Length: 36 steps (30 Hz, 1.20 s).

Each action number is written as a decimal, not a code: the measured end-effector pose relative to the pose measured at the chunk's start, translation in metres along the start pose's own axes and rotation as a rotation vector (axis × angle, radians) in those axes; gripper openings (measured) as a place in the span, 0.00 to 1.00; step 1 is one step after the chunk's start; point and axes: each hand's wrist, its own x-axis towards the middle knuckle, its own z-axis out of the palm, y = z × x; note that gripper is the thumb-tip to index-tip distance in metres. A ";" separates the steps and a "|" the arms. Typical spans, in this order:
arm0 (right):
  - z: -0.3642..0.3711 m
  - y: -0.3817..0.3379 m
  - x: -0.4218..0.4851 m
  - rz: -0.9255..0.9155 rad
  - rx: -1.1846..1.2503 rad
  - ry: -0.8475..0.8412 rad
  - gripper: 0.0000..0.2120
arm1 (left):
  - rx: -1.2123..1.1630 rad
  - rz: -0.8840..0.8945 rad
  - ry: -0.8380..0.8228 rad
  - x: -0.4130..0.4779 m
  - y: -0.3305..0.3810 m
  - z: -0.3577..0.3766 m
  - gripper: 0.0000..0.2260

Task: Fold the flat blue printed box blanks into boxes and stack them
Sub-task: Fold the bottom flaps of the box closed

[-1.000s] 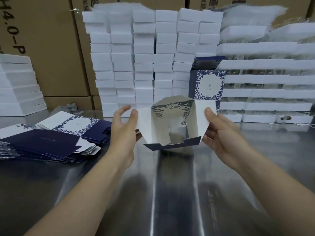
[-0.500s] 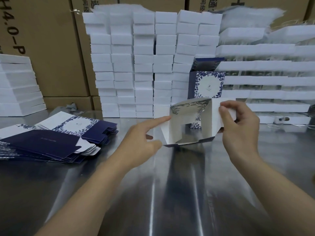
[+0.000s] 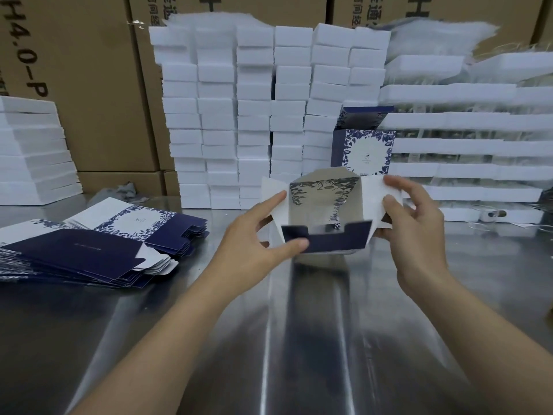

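Note:
A half-formed blue printed box (image 3: 324, 217) is held above the steel table, its open end facing me, white inside. My left hand (image 3: 257, 238) pinches the navy bottom flap with the thumb while the forefinger lies on the left white flap. My right hand (image 3: 416, 232) grips the right white flap and side wall. A fanned pile of flat blue blanks (image 3: 89, 247) lies at the left. Two finished blue boxes (image 3: 366, 151) stand stacked behind the held one.
Tall stacks of white foam blocks (image 3: 254, 115) fill the back. White trays (image 3: 466, 145) are piled at the right and more white slabs (image 3: 30, 151) at the far left. Brown cartons (image 3: 89, 70) form the wall. The shiny steel table (image 3: 299, 339) stretches toward me.
The box has turned its open end more toward me and the navy bottom flap has come up. My left hand went from pointing at the left wall to pinching that flap.

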 end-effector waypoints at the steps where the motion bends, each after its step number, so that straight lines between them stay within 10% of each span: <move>1: 0.002 -0.002 -0.004 -0.036 0.006 -0.028 0.16 | -0.032 0.001 0.072 0.001 0.000 0.001 0.36; 6: 0.012 -0.003 -0.018 0.021 -0.071 -0.299 0.31 | -0.148 -0.044 0.288 0.004 -0.001 0.001 0.31; 10: 0.019 0.005 -0.031 0.132 -0.206 -0.457 0.21 | -0.226 -0.049 0.336 0.005 -0.002 0.003 0.31; 19: 0.027 0.005 -0.036 0.841 -0.239 -0.489 0.38 | -0.055 0.060 0.381 0.002 -0.003 0.014 0.27; 31: 0.037 0.002 -0.042 0.660 -0.079 -0.215 0.22 | -0.073 0.122 0.457 -0.004 0.002 0.028 0.46; 36: 0.037 0.001 -0.041 0.602 -0.039 -0.130 0.17 | -0.302 -0.404 0.392 -0.006 0.008 0.034 0.42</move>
